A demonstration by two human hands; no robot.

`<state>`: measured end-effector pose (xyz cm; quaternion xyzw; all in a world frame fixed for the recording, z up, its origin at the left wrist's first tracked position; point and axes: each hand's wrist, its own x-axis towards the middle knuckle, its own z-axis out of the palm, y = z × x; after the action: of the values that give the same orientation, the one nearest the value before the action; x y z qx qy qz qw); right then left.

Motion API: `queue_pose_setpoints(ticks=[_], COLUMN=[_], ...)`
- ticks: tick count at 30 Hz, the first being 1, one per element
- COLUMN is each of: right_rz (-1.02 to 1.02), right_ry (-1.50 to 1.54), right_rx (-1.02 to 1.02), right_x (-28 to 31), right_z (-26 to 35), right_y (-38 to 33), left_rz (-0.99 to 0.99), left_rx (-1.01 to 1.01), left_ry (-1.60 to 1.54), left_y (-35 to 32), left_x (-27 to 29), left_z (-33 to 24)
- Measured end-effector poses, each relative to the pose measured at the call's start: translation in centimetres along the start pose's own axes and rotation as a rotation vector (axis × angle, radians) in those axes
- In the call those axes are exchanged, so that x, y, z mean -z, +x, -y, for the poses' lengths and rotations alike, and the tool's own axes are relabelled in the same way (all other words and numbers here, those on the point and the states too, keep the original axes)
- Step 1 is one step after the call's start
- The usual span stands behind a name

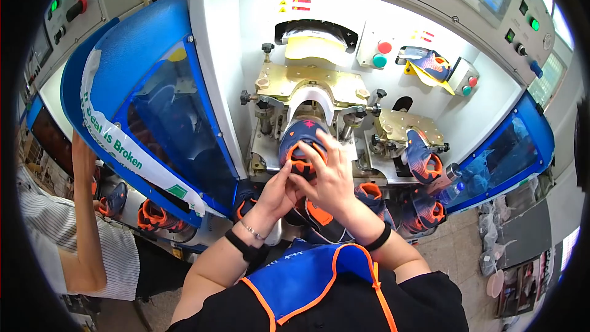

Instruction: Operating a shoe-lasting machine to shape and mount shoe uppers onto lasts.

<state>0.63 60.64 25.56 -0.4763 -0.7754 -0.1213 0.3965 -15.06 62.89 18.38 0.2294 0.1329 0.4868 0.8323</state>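
Note:
A navy sports shoe (300,133) with orange lining sits toe-forward in front of the machine's white curved pad (311,99). My left hand (278,195) is closed at the near, left side of its opening, thumb and fingertips against the orange collar. From the right, my right hand (330,175) grips the same shoe, its thumb near my left fingers and its other fingers bent over the upper. Both hands partly hide the shoe's opening. Just under my wrists lies another dark piece with an orange patch (319,214), partly covered by my hands.
A second station on the right bears a navy and orange shoe (423,157). More shoes (423,210) stand along the front ledge. Blue doors (178,104) flank the lit cabinet. A button box (376,52) is on its back wall. At left, a co-worker's arm (86,209) shows.

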Motion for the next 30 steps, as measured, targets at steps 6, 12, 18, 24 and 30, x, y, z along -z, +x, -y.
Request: queue_pose_setpoints(ticks=[6,12,18,24,30], right_rz=[0.170,0.155,0.162,0.154,0.155], right_ry=[0.048,0.070,0.086,0.067,0.055], right_rx=[-0.164,-0.136,-0.147,-0.173,-0.181], right_x=[-3.4,-3.9,-3.6,-3.8,-4.1], right_z=[-1.8,-2.1,-2.2,-1.8,-1.8], right_y=[0.9,0.3,0.7,0.4,0.4], left_rz=[-0.114,-0.179,-0.213,-0.239,-0.274], left_rx=[0.065,0.055,0.052,0.072,0.074], left_ry=[0.017,0.029,0.054,0.047,0.070], left_y=[2.0,1.7,1.8,1.8,1.8], left_x=[1.7,1.6,1.0,1.2,1.4], left_z=[1.1,1.5,1.6,1.0,1.1])
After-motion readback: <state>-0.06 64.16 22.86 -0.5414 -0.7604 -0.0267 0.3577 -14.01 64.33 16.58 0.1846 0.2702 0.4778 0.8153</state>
